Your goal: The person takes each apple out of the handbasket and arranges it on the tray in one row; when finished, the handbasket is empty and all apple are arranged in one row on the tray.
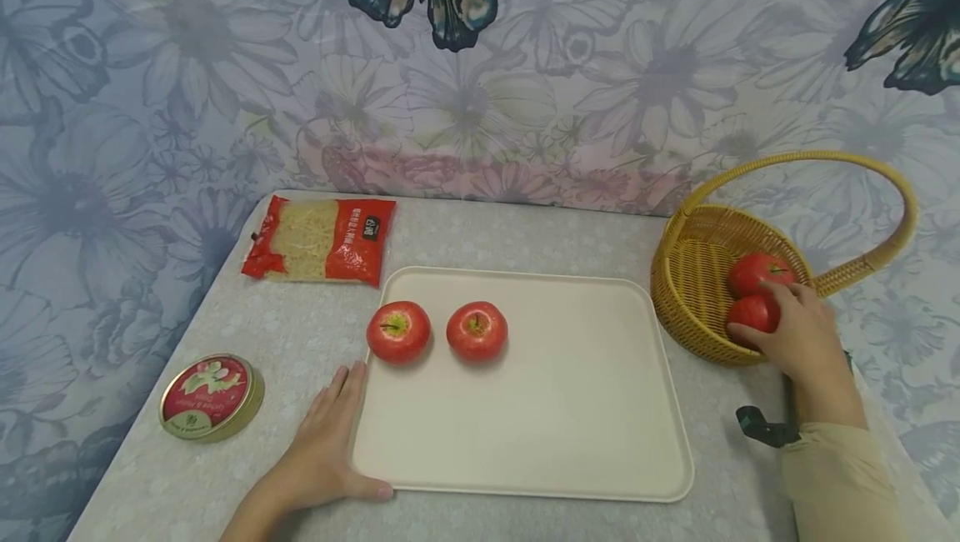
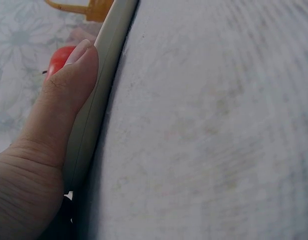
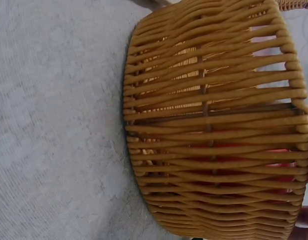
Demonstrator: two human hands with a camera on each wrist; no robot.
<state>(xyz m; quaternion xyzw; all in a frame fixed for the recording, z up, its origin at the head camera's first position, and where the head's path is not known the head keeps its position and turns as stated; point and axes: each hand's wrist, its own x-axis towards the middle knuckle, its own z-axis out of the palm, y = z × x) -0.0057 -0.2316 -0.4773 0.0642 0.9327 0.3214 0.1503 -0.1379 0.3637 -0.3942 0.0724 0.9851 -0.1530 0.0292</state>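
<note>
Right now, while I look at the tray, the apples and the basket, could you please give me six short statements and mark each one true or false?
1. Two apples sit on the tray. True.
2. The left hand touches the tray's edge. True.
3. The right hand grips one apple inside the basket. True.
4. The basket stands left of the tray. False: it stands on the right.
5. All apples are on the tray. False: two are in the basket.
6. The left hand holds an apple. False: it holds none.

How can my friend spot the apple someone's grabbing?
Find the woven basket right of the cream tray. Inside, look for the red apple nearer the person. Unlike the apple behind it, it is gripped by the right hand.
</note>
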